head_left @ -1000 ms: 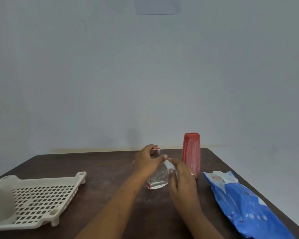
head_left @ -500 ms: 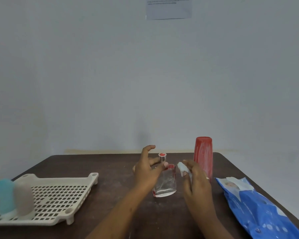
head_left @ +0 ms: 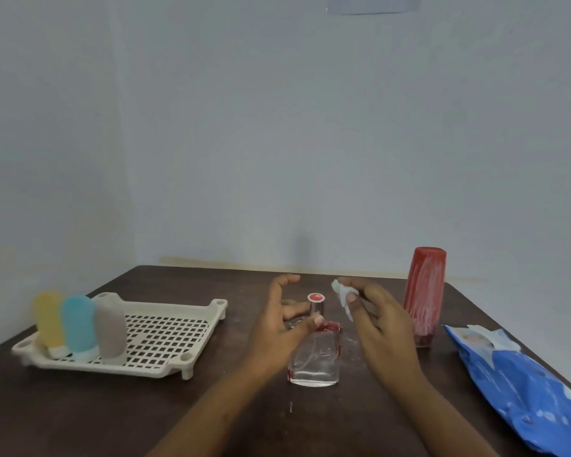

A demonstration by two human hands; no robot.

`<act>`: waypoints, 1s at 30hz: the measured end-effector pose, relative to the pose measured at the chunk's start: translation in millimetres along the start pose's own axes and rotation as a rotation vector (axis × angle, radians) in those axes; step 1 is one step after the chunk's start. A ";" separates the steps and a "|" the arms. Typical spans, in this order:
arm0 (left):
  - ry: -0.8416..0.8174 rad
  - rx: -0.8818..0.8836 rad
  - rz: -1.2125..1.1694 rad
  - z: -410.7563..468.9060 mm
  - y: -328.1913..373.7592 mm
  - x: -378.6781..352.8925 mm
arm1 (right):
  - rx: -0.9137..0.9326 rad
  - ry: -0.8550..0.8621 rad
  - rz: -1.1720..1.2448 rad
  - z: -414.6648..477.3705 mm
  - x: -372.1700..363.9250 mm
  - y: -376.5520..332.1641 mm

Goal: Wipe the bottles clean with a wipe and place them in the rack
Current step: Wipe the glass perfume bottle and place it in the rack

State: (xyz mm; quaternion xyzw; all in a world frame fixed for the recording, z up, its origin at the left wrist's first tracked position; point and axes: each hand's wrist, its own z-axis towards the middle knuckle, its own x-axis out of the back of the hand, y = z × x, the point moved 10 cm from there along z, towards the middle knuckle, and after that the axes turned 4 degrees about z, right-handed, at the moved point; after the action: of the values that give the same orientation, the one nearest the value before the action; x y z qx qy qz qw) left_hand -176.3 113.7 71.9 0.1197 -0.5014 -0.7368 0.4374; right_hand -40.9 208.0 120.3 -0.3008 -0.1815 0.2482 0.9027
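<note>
A clear glass bottle (head_left: 315, 361) with a red-topped silver cap stands upright on the dark table (head_left: 211, 407). My left hand (head_left: 279, 328) holds its shoulder and neck between thumb and fingers. Just to the right of the cap, my right hand (head_left: 381, 321) pinches a small white wipe (head_left: 342, 293), apart from the bottle. Behind my right hand a tall red bottle (head_left: 424, 295) stands upright. At the left, a cream rack (head_left: 165, 344) carries three small bottles on its left end: yellow (head_left: 48, 319), blue (head_left: 78, 324) and grey (head_left: 111, 328).
A blue pack of wipes (head_left: 521, 387) lies along the table's right edge, its flap open. The wall runs close behind the table's far edge. Bare table shows between the rack and the glass bottle.
My right hand has pulled the wipe off the glass bottle and moved to its right. The bottle went from tilted to upright on the table. The view shifted, bringing the rack's small bottles in.
</note>
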 end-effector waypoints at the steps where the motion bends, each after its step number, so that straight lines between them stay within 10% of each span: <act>1: -0.005 -0.010 -0.022 1.0 -1.9 -1.2 | 0.019 -0.013 -0.006 4.0 -3.9 -6.7; 13: 0.026 -0.048 -0.107 3.5 -8.6 -7.0 | 0.337 -0.298 -0.532 10.0 -49.6 -35.7; 30: 0.020 -0.020 -0.018 -3.8 -2.4 -4.7 | 0.231 -0.181 -0.290 3.9 -18.4 -24.7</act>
State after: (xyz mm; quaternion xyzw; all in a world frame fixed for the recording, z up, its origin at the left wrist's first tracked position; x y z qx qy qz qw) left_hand -172.5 115.2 66.8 0.1270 -0.4883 -0.7446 0.4370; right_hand -49.3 182.3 135.6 -0.1423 -0.2737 0.1609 0.9375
